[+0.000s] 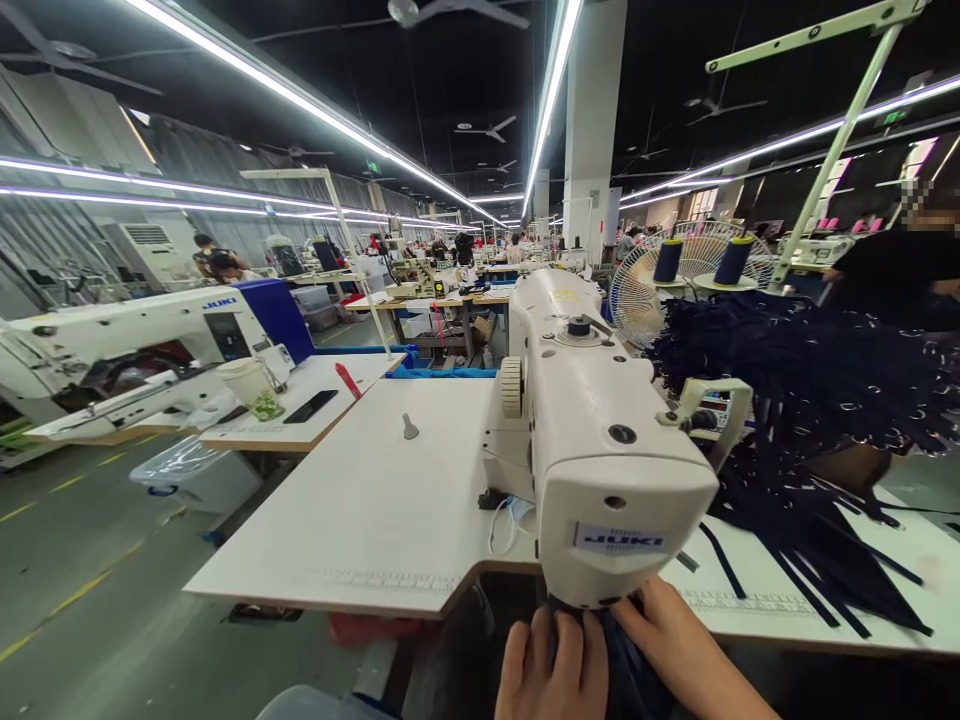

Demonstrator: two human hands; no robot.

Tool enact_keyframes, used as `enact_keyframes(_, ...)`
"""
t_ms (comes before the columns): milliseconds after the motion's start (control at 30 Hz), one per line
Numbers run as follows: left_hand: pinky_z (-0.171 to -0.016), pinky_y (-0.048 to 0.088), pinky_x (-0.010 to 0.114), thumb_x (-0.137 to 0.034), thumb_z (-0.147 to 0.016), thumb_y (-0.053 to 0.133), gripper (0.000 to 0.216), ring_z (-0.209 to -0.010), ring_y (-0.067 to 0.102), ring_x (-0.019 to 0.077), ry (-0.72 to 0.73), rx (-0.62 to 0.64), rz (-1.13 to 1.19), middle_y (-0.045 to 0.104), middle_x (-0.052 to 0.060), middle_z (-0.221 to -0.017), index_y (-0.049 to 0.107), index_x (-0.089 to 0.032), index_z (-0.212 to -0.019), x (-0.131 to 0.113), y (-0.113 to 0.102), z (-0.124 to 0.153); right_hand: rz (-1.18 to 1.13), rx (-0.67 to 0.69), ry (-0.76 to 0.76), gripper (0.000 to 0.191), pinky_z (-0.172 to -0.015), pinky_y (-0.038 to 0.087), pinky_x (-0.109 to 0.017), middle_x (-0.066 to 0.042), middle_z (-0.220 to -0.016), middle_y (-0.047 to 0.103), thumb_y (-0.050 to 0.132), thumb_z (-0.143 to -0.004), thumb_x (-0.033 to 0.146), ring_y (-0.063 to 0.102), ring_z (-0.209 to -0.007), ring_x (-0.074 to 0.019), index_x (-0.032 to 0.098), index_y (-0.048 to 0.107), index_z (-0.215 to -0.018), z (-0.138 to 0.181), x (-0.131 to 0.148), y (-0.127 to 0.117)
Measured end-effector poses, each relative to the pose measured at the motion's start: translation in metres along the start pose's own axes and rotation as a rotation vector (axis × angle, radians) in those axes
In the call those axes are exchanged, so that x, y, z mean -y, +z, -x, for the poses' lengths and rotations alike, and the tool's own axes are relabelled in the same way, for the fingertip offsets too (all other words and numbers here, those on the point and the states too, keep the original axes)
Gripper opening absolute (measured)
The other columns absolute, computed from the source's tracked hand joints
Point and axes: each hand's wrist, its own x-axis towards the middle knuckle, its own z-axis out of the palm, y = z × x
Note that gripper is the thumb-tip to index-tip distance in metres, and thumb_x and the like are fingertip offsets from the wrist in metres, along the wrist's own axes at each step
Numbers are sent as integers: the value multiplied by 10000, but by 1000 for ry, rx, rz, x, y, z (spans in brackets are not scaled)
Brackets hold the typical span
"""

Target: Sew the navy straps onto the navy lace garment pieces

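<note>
A white JUKI sewing machine fills the middle, its head just above my hands. My left hand has its fingers bent over a piece of navy fabric under the head. On the fabric's other side, my right hand holds its edge close to the machine head, its fingertips partly hidden. The needle area is out of sight behind the head. To the right, a large heap of navy straps with metal rings hangs over a stand, strap ends lying on the white tabletop.
On the left part stand a patterned cup, a phone, a red marker-like object and a small grey metal piece. A face mask lies beside the machine. Navy thread cones and a fan stand behind. A person is at right.
</note>
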Motion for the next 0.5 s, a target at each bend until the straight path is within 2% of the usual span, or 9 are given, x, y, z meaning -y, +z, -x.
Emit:
enact_keyframes(100,-821,360,341,-222,-916,431,215,-752,655,158,24,-33,3,692,-46,-775,641,-266,-910,-1,3,-1,-14,12,-10,257,-753,477,-388,-76,-812,676,405,-869,435,647,-854,-300,204,516,-882,-1,-2,-1)
enact_keyframes(233,-810,375,365,-339,-971,290,370,-774,654,187,66,-27,19,708,-29,-796,649,-255,-934,5,3,3,2,-10,-37,234,-725,467,-358,-56,-801,651,388,-896,414,628,-814,-265,208,497,-888,0,-2,-1)
enact_keyframes(367,-807,386,349,-340,-967,327,333,-797,656,179,97,6,61,729,-55,-865,657,-296,-985,19,-4,7,-84,-15,-77,234,-819,470,-326,-49,-893,644,409,-918,396,627,-902,-227,207,488,-1031,7,0,4)
enact_keyframes(500,-813,405,300,-226,-949,408,276,-872,658,137,136,-48,151,739,-67,-993,675,-273,-997,23,-7,9,-125,-91,-97,195,-788,485,-284,-39,-867,630,468,-882,409,625,-828,-189,218,479,-921,12,-3,15)
